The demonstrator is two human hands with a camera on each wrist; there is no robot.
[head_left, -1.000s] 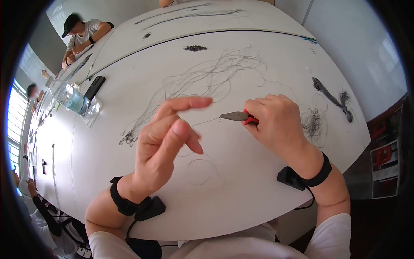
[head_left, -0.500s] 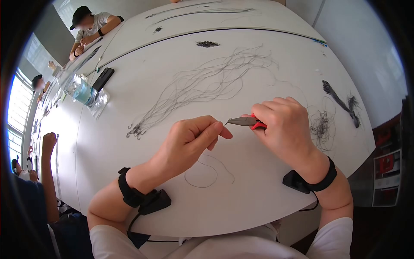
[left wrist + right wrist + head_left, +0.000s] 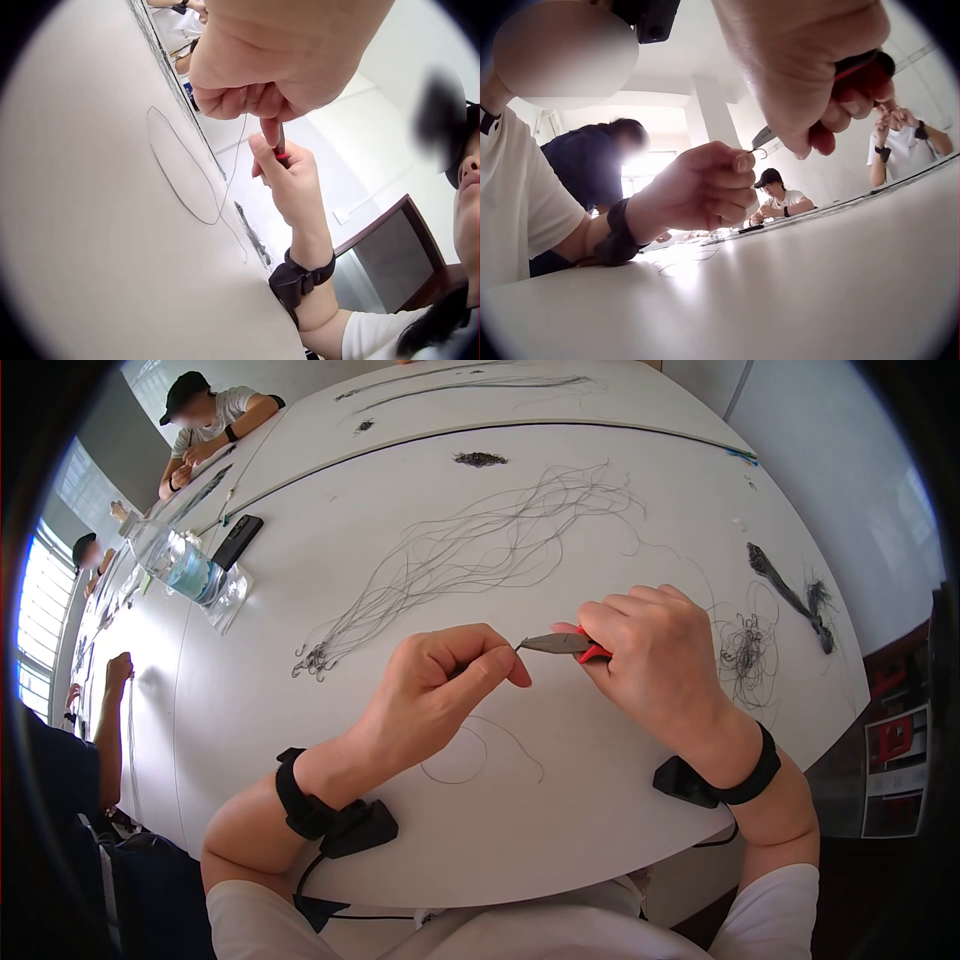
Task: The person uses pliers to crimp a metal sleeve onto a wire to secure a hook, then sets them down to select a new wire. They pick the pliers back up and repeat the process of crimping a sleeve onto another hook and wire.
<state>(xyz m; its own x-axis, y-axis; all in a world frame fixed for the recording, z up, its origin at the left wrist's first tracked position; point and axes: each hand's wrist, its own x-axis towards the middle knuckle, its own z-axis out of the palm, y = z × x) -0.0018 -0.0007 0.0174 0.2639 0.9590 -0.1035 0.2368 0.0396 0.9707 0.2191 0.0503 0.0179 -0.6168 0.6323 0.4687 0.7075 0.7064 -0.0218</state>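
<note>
The right hand (image 3: 650, 645) grips red-handled pliers (image 3: 550, 644), their grey jaws pointing left. At the jaw tips is the end of a thin dark wire, which looks like a small hook (image 3: 762, 154) in the right wrist view. Thumb and forefinger of the left hand (image 3: 430, 695) pinch the wire just left of the jaws. From the left hand a thin wire (image 3: 180, 196) hangs in a loop in the left wrist view; in the head view its curve (image 3: 487, 760) shows below that hand. Whether the jaws are fully closed is too small to tell.
Beyond the hands a long bundle of wavy wires (image 3: 460, 550) lies on the white table (image 3: 600, 810). Tangled wire (image 3: 745, 650) and a dark bundle (image 3: 790, 598) lie at right. A bottle (image 3: 190, 570) and black phone (image 3: 237, 542) stand or lie at left. Other people sit around.
The left hand has come from spread fingers to pinching the wire at the plier tips. In the last half second both hands have shifted slightly left.
</note>
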